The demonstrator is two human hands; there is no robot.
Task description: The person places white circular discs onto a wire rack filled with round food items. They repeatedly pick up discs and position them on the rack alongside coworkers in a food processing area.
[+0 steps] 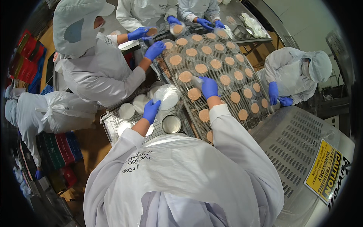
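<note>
Left hand (151, 111) on a translucent disc (167, 95), right hand (209, 87) over the patties (201, 68)
The left forearm angles up, thumb and fingers pinching the thin, glossy disc above a wire rack (107, 122). The right arm stretches across the mesh conveyor (245, 104), fingertips near flat, round, pinkish-orange patties; whether they grip anything, I cannot tell.

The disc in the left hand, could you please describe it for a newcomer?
Find the mesh belt of pink patties. On its left is a wire rack of round tins. There, the left hand holds the shiny disc; the tins lie unheld.
</note>
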